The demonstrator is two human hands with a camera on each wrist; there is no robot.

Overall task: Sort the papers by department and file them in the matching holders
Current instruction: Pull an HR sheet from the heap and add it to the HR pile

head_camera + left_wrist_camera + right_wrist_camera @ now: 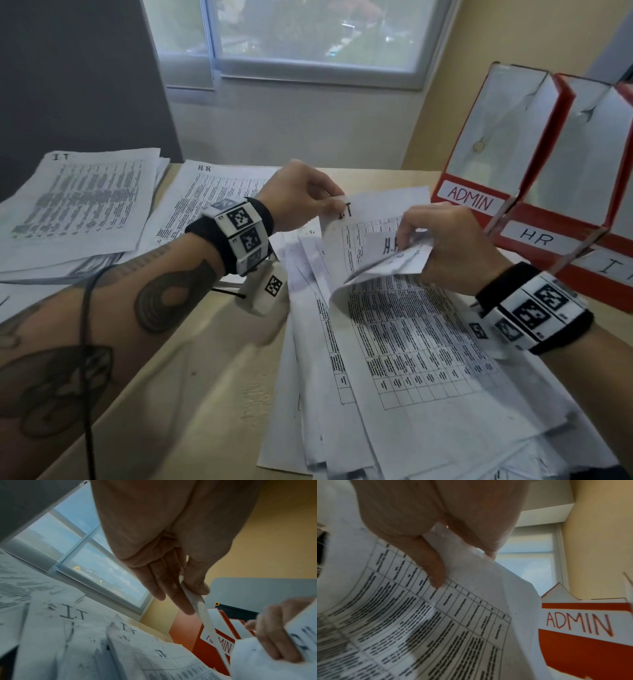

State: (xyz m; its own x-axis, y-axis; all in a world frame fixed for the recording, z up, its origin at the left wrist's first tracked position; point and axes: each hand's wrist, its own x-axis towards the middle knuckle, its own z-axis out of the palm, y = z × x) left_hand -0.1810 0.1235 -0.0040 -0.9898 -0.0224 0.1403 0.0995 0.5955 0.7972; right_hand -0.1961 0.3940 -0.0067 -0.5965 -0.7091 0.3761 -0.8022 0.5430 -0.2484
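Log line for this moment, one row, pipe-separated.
phase: sorting | left hand: pinches I.T sheet top corner | right hand: grips H.R sheet | piles: I.T, H.R | holders: upright

1. Left stack of sheets (78, 205): "I.T" handwritten at top left corner.
2. Middle stack of sheets (205, 195): "H.R" handwritten at top.
3. Lifted sheet (370, 212): "I.T" handwritten at its corner.
4. Folded sheet (394, 253) below it: "H.R" handwritten.
5. First red file holder (479, 164): white label, red letters "ADMIN".
6. Second red file holder (561, 192): label "HR".
7. Third red file holder (613, 284): label begins "I", rest cut off.
8. Printed table text: too blurred to read.
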